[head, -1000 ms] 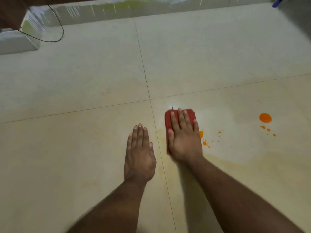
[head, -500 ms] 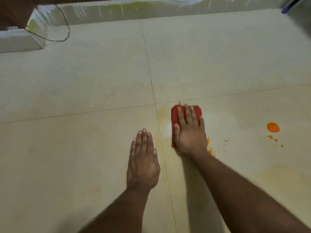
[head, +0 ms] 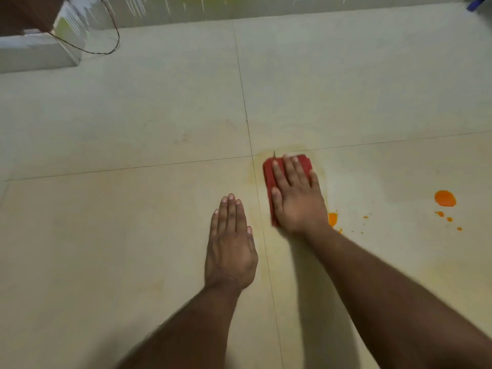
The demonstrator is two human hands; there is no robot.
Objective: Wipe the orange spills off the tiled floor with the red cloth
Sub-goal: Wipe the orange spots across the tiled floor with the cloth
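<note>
Pale tiles point(head: 133, 222) are filling nearly everything I am looking at, their thin joints crossing just at ten o'clock of my cloth. Along twelve o'clock a wall base point(head: 292, 9) is running, and a thin wire point(head: 111, 46) is looping near a white block point(head: 37, 54) at ten o'clock. My left hand point(head: 230, 246) is lying flat on the floor, fingers straight and together, grasping nothing. My right hand point(head: 295, 198) is pressing flat on the cloth point(head: 269, 177), fingers straight, covering most of it. The cloth is sitting just beside the tile crossing, with a faint yellowish smear around it. At three o'clock of my right hand, well apart, a big spill point(head: 445, 198) is showing, smaller drops point(head: 442, 214) below it. A small spill point(head: 332, 218) is touching my right wrist's outer edge.
</note>
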